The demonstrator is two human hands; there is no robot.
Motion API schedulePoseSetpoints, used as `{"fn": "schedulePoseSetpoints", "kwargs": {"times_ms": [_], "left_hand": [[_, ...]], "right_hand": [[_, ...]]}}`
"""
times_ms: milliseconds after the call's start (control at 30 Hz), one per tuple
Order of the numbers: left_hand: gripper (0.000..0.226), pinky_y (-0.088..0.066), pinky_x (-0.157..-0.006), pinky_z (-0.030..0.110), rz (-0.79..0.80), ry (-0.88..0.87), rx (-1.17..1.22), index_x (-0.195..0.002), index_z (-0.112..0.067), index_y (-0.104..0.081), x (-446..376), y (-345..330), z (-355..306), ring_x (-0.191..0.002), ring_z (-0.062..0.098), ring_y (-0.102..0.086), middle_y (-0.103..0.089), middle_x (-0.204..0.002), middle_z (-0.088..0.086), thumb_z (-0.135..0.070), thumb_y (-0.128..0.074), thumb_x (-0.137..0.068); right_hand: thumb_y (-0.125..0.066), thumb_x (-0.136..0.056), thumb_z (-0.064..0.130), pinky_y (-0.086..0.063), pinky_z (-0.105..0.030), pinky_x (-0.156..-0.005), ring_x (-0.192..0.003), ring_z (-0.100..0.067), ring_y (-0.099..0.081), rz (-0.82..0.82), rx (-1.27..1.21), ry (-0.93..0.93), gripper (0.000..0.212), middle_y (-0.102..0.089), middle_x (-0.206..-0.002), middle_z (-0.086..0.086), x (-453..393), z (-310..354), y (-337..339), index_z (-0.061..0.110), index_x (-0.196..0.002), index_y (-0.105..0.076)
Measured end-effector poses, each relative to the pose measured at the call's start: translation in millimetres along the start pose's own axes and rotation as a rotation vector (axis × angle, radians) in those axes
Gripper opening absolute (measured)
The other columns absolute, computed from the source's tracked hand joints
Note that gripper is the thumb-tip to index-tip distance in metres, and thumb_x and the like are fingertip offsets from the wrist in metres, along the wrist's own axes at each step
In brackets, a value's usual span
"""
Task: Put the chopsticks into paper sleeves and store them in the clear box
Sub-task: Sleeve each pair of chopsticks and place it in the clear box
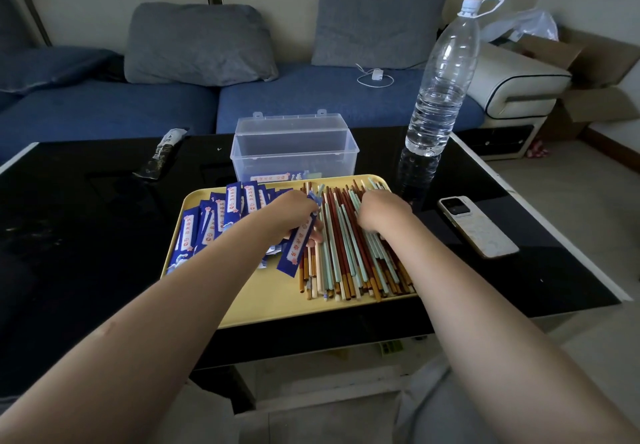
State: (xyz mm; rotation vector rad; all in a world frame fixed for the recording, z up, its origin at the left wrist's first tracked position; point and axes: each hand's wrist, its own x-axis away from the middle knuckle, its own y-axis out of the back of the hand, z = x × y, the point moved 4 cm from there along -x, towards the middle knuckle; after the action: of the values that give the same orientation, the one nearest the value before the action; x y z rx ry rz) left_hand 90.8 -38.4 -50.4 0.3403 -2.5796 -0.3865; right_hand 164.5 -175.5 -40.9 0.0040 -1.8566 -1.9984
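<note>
Head cam: flat yellow plastic tray [277,305] sits on a glossy black table [86,236], near the front edge. Tray's right half holds a loose heap of long thin chopsticks [349,256] in red-brown, mint green, cream & orange-brown, lying roughly front to back. Left half holds a fanned pile of dark blue paper sleeves [225,215] w/ white label strips & red print.

Left hand [294,215] is over the tray's middle, fingers curled round one blue paper sleeve [299,246] that slants down toward the front; sleeve's far end sticks out past the knuckles. Right hand [381,211] rests on the chopstick heap, fingers bent down into the sticks; can't tell whether they pinch any.

Clear plastic box w/ hinged lid standing open [294,146] sits just behind the tray; one blue sleeve shows thru its front wall at the bottom.

Also on table: tall clear water bottle [440,87], partly filled, right of the box; white phone [478,225] face down, right of tray; dark wrapper [162,154] far left. Blue sofa [138,104] w/ grey cushions behind.
</note>
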Motion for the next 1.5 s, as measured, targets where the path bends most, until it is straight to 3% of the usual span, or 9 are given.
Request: {"fn": "schedulePoseSetpoints", "kwargs": {"times_ms": [133, 233, 300, 367, 500, 633, 733, 867, 1500], "left_hand": [[0.011, -0.061, -0.071, 0.041, -0.008, 0.011, -0.011, -0.11, -0.008, -0.05, -1, -2, 0, -0.085, 0.034, -0.075, -0.07, -0.109, 0.023, -0.015, -0.045, -0.103], [0.011, -0.062, -0.074, 0.042, -0.022, 0.005, -0.012, -0.109, -0.008, -0.051, -2, -1, 2, -0.082, 0.034, -0.075, -0.071, -0.105, 0.021, -0.016, -0.047, -0.103], [0.012, -0.062, -0.074, 0.041, -0.048, -0.009, -0.009, -0.108, -0.008, -0.051, -4, 1, 2, -0.078, 0.03, -0.075, -0.071, -0.097, 0.016, -0.018, -0.048, -0.103], [0.009, -0.06, -0.063, 0.034, -0.075, -0.021, 0.045, -0.102, -0.009, -0.052, -4, 4, 1, -0.067, 0.024, -0.072, -0.069, -0.085, 0.011, -0.017, -0.048, -0.102], [0.011, -0.057, -0.064, 0.036, -0.078, -0.021, 0.147, -0.102, -0.006, -0.054, -6, 7, 1, -0.063, 0.024, -0.068, -0.069, -0.079, 0.011, -0.015, -0.049, -0.099], [0.011, -0.05, -0.057, 0.034, -0.052, 0.008, 0.222, -0.094, -0.004, -0.053, -2, 8, 0, -0.056, 0.024, -0.059, -0.064, -0.072, 0.013, -0.012, -0.047, -0.098], [0.013, -0.046, -0.052, 0.031, -0.026, 0.004, 0.234, -0.09, -0.006, -0.051, 1, 8, -3, -0.052, 0.022, -0.054, -0.06, -0.067, 0.012, -0.012, -0.044, -0.097], [0.02, -0.045, -0.049, 0.028, -0.037, -0.014, 0.192, -0.088, -0.004, -0.052, 4, 8, -5, -0.047, 0.019, -0.052, -0.059, -0.06, 0.009, -0.019, -0.043, -0.099], [0.031, -0.044, -0.049, 0.026, 0.081, -0.134, 0.056, -0.09, -0.001, -0.054, 2, 4, -9, -0.046, 0.02, -0.052, -0.061, -0.064, 0.011, -0.026, -0.037, -0.098]], "right_hand": [[-0.05, -0.1, 0.008, -0.051, -0.032, -0.074, -0.08, -0.025, -0.059, 0.001, -0.066, 0.024, 0.043, -0.065, -0.105, -0.014, -4, -2, -3, 0.002, -0.142, -0.049], [-0.052, -0.099, 0.012, -0.044, -0.026, -0.057, -0.071, -0.021, -0.06, -0.071, -0.172, 0.054, 0.02, -0.059, -0.083, -0.007, -11, -3, -2, 0.006, -0.115, -0.062], [-0.056, -0.1, 0.021, -0.047, -0.028, -0.06, -0.074, -0.019, -0.062, -0.114, -0.328, 0.104, 0.015, -0.065, -0.089, -0.007, -15, -2, 0, 0.009, -0.103, -0.064], [-0.062, -0.098, 0.025, -0.053, -0.03, -0.067, -0.081, -0.017, -0.064, -0.138, -0.594, 0.167, 0.022, -0.068, -0.102, -0.004, -19, -1, 4, 0.016, -0.117, -0.062], [-0.054, -0.1, 0.011, -0.046, -0.022, -0.048, -0.059, -0.012, -0.061, -0.008, -1.343, 0.21, 0.023, -0.066, -0.088, -0.009, -7, 1, 14, 0.014, -0.12, -0.063], [-0.041, -0.102, -0.002, -0.058, -0.026, -0.063, -0.084, -0.023, -0.075, 0.246, -1.895, 0.313, 0.023, -0.076, -0.096, -0.014, 1, 8, 21, 0.003, -0.107, -0.063], [-0.051, -0.105, 0.012, -0.054, -0.022, -0.056, -0.069, -0.018, -0.073, 0.162, -1.801, 0.328, 0.016, -0.076, -0.085, -0.011, 1, 8, 24, 0.004, -0.105, -0.064], [-0.045, -0.108, 0.031, -0.035, -0.022, -0.045, -0.048, -0.013, -0.049, 0.029, -1.643, 0.264, 0.037, -0.06, -0.062, -0.002, -5, 2, 24, 0.004, -0.104, -0.069], [-0.044, -0.108, 0.031, -0.036, -0.022, -0.047, -0.049, -0.01, -0.043, -0.131, -1.401, 0.247, 0.038, -0.053, -0.062, 0.001, -13, -1, 20, 0.008, -0.092, -0.07]]}}
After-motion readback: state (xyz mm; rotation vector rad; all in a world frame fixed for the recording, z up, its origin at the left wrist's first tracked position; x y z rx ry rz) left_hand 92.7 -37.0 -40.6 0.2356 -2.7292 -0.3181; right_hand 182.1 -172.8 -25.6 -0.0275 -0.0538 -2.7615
